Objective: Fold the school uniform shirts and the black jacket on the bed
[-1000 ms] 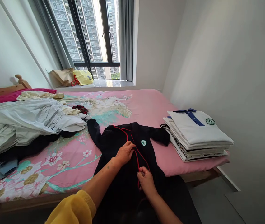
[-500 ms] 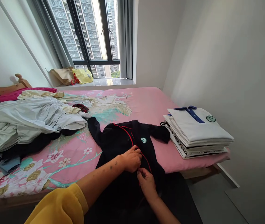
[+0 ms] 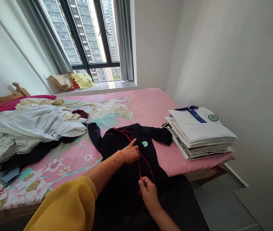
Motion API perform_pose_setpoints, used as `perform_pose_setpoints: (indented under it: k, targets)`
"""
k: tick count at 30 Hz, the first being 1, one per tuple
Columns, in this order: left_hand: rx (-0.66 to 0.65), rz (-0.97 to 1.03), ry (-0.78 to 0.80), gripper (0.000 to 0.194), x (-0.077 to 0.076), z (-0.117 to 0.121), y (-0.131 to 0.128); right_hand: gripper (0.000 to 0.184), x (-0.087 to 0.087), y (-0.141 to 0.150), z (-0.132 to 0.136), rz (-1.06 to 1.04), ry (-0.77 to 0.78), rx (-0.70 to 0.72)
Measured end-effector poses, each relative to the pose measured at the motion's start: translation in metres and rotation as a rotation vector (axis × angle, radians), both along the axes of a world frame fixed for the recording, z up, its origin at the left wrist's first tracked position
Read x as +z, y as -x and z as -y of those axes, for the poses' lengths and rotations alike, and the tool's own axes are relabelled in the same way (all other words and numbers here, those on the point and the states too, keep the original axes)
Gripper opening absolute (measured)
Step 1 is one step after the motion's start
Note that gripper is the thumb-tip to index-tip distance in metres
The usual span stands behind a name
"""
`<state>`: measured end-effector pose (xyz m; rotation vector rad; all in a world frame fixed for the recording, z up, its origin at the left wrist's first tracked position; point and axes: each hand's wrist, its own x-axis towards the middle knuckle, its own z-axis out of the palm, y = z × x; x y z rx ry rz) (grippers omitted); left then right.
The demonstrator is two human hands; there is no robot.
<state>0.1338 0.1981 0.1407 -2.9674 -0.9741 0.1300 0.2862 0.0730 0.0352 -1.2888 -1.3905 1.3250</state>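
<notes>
A black jacket [image 3: 117, 144] with red trim and a round green-and-white badge lies front up, its sleeves spread on the bed and its lower part hanging toward me. My left hand [image 3: 130, 153], in a yellow sleeve, is on the front opening, index finger stretched up along the red edge. Its other fingers curl over the cloth, their tips hidden. Lower down, my right hand [image 3: 149, 194] pinches the red-trimmed edge between thumb and fingers. Between the two hands the red edge runs nearly straight, and the front panels are slightly apart there.
On the bed's right corner stands a stack of folded white shirts [image 3: 206, 131], the top one with a blue collar. A loose heap of clothes [image 3: 35, 125] covers the left side of the pink flowered bedsheet [image 3: 151, 102]. Paper and yellow bags [image 3: 82, 81] sit on the windowsill.
My left hand has moved up the jacket front, away from my right hand, and its index finger has straightened. My right hand stays low on the edge. The view has shifted slightly.
</notes>
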Motion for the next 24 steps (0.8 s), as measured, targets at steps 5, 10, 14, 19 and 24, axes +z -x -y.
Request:
perform_pose_setpoints:
  k: [5, 10, 14, 19, 24]
  targets:
    - [0.169, 0.045, 0.006, 0.019, -0.002, -0.012, 0.001, 0.028, -0.002, 0.002, 0.0, -0.053, 0.063, -0.043]
    - [0.439, 0.074, 0.012, 0.032, -0.008, -0.015, 0.035, 0.028, 0.0, 0.004, 0.004, -0.144, 0.126, -0.029]
    - [0.681, 0.146, -0.164, 0.061, -0.012, -0.016, 0.065, 0.029, -0.003, 0.004, 0.003, -0.196, 0.129, -0.027]
    - [1.033, 0.268, -0.356, 0.062, -0.032, 0.011, 0.089, 0.032, -0.007, 0.002, -0.001, -0.191, 0.135, -0.046]
    - [1.322, 0.286, -0.376, 0.056, -0.057, 0.062, 0.124, 0.032, -0.003, 0.003, -0.004, -0.194, 0.16, -0.043]
